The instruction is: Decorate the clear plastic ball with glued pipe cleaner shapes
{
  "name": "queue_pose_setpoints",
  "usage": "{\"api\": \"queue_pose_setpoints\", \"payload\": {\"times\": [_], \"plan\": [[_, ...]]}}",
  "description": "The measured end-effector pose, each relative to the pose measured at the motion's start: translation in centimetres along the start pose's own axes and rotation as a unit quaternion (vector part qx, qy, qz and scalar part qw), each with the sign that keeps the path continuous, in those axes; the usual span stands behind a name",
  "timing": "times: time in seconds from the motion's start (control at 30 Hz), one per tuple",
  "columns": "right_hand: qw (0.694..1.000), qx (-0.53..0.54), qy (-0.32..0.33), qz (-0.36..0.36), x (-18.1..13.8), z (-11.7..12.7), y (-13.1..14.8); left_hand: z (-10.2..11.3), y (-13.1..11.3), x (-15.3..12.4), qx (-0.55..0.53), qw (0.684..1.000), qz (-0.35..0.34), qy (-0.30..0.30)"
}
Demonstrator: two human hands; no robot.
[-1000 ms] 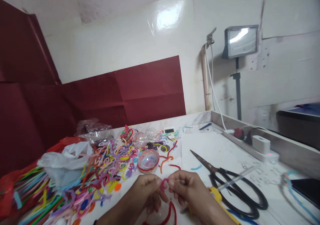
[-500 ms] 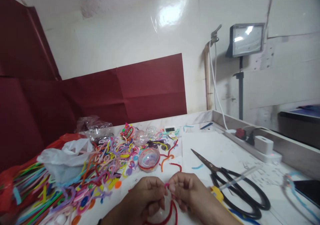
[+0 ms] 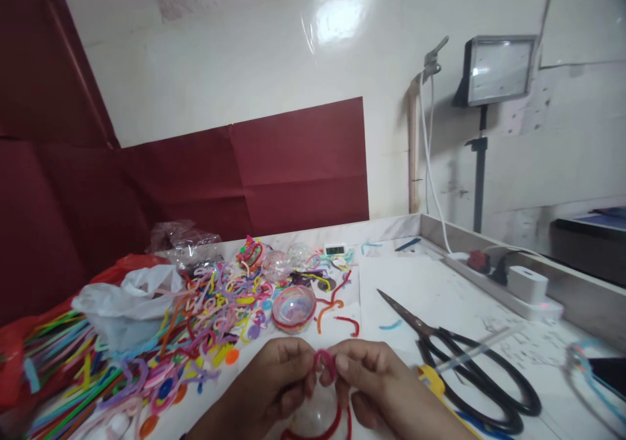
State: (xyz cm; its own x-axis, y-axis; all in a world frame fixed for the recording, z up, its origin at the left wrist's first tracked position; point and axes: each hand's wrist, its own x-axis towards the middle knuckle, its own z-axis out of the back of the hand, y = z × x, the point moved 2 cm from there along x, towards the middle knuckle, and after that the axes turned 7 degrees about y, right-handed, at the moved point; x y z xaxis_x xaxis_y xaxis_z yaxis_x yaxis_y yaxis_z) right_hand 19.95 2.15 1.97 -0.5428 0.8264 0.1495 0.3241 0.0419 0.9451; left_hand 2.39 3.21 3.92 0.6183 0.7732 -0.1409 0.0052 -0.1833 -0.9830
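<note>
Low in the middle of the view, my left hand [image 3: 281, 378] and my right hand [image 3: 364, 375] meet with fingers pinched on a small pink pipe cleaner loop [image 3: 324, 362] held between them. Just below the hands lies a clear plastic half-sphere [image 3: 315, 417] with a red pipe cleaner [image 3: 337, 424] around its rim. A second clear bowl with coloured rings [image 3: 293, 306] stands a little beyond the hands.
A heap of coloured pipe cleaner pieces [image 3: 195, 322] and a white plastic bag [image 3: 127, 313] cover the left of the white table [image 3: 440, 290]. Large black scissors [image 3: 469, 368] lie right of the hands. A power strip with a charger [image 3: 528, 290] runs along the right rim.
The pink piece between my fingers has been bent from a short hook into a rounder loop. Both hands sit slightly lower, and the view has shifted a little.
</note>
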Motion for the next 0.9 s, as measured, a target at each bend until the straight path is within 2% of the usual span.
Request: {"api": "queue_pose_setpoints", "payload": {"times": [0.47, 0.77, 0.9], "plan": [[0.999, 0.045, -0.006, -0.026, 0.4, 0.7, -1.9, -1.5, -0.3, -0.2, 0.004, 0.999, -0.006, -0.038], [0.998, 0.028, 0.036, -0.042, 0.0, -0.4, -1.0, -0.9, 0.3, -0.3, 0.112, 0.99, -0.023, -0.08], [0.997, 0.027, 0.03, -0.063, -0.1, -0.8, -0.6, -0.9, 0.4, -0.6, 0.139, 0.986, -0.035, -0.084]]}}
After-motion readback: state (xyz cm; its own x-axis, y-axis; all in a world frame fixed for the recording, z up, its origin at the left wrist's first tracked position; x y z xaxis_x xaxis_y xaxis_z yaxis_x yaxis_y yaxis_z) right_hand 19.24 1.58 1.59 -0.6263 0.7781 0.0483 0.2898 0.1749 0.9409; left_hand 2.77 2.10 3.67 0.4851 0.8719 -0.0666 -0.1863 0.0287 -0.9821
